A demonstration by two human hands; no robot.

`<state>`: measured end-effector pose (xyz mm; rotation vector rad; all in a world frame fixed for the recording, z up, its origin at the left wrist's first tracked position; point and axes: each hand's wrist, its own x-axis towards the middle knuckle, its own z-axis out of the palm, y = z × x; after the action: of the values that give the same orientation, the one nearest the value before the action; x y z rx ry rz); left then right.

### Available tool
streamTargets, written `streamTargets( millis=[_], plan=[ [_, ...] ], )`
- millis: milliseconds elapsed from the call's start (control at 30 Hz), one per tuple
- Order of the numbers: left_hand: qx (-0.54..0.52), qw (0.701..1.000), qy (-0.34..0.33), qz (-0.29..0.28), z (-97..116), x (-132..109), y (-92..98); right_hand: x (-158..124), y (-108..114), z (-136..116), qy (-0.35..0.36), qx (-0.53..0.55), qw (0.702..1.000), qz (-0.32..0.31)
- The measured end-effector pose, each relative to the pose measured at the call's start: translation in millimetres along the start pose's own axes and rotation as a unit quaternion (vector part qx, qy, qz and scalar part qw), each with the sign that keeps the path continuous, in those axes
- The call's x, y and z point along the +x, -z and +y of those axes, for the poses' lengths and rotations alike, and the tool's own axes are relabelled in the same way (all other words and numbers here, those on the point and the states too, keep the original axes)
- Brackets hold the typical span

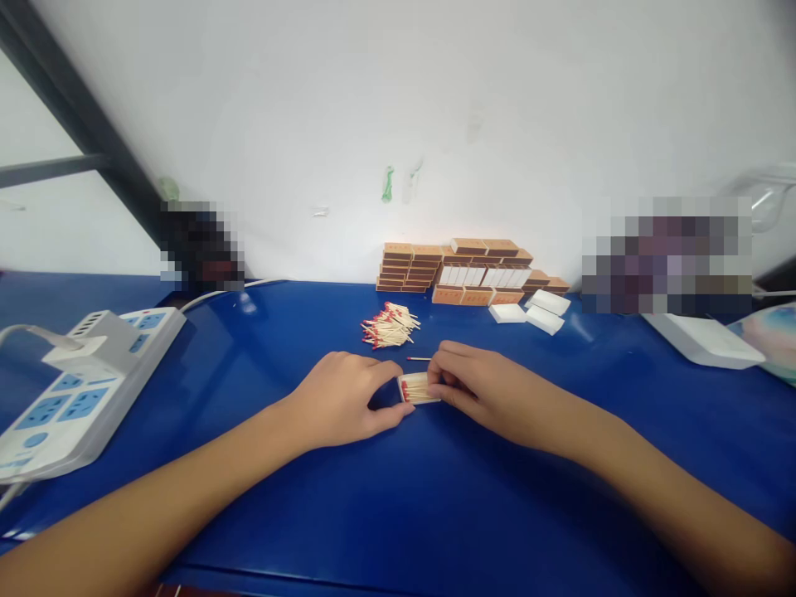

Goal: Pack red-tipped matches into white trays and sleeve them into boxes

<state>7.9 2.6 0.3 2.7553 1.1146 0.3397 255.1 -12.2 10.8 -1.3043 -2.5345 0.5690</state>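
Note:
A small white matchbox tray (403, 378) lies on the blue table, partly filled with red-tipped matches (415, 390). My left hand (348, 398) grips its left end between thumb and forefinger. Over the tray's right end, my right hand (463, 381) has its fingers bent together at the matches; whether a match is pinched in them is hidden. One loose match (419, 359) lies just behind the tray, its right end near my right fingers. Farther back is a heap of loose matches (390, 326), most heads pointing left.
Stacked matchboxes (478, 274) stand against the wall, with several white empty trays (546, 311) at their right. On the left lies a white power strip (80, 390) with a plugged-in adapter and cable. A white box (702, 340) and blurred-out items are at the right.

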Motion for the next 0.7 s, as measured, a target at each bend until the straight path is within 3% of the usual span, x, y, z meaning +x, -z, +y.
streamTargets(
  millis=[200, 367, 500, 700],
  plan=[
    [-0.010, 1.000, -0.023, -0.006, 1, 0, 0.6, 3, -1, 2, 0.012, -0.004, 0.998, 0.063],
    [-0.029, 0.997, -0.068, -0.022, 3, -1, 1.5, 16, -10, 24, -0.014, -0.007, 0.993, 0.118],
    [-0.023, 1.000, -0.021, 0.003, -3, 1, 1.8, 25, -14, 33, -0.025, 0.005, 0.995, 0.101],
    [-0.009, 0.999, 0.021, 0.024, -6, 3, 1.0, 19, -6, 22, -0.013, 0.017, 0.993, 0.119]
  ],
)
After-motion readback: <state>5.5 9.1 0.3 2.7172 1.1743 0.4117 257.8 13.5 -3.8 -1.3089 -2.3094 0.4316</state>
